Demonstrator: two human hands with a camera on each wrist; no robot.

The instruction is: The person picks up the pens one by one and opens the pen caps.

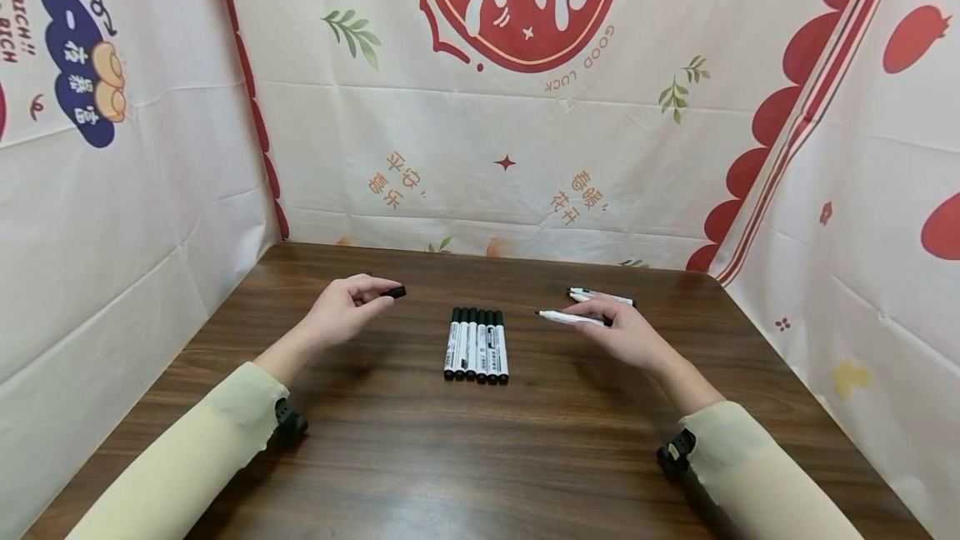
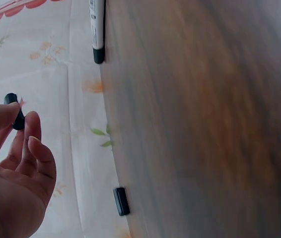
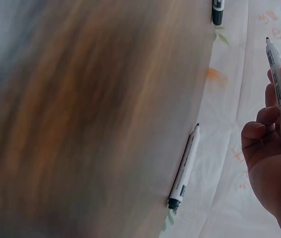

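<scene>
My left hand (image 1: 347,308) pinches a small black marker cap (image 1: 393,292) between thumb and fingers, above the table's left side. In the left wrist view a second black cap (image 2: 121,201) lies on the table near this hand. My right hand (image 1: 626,332) grips an uncapped white marker (image 1: 562,317), its bare dark tip pointing left and its black end toward the palm. Beyond that hand an uncapped marker (image 3: 184,168) lies on the table. Between the two hands several capped white markers (image 1: 476,346) lie side by side in a row, black caps facing away from me.
The brown wood-grain table (image 1: 450,457) reaches to a printed cloth (image 1: 450,132) hanging at the back. More cloth hangs along the left and right sides. A small black device (image 1: 291,422) sits at the left cuff, another (image 1: 677,450) at the right.
</scene>
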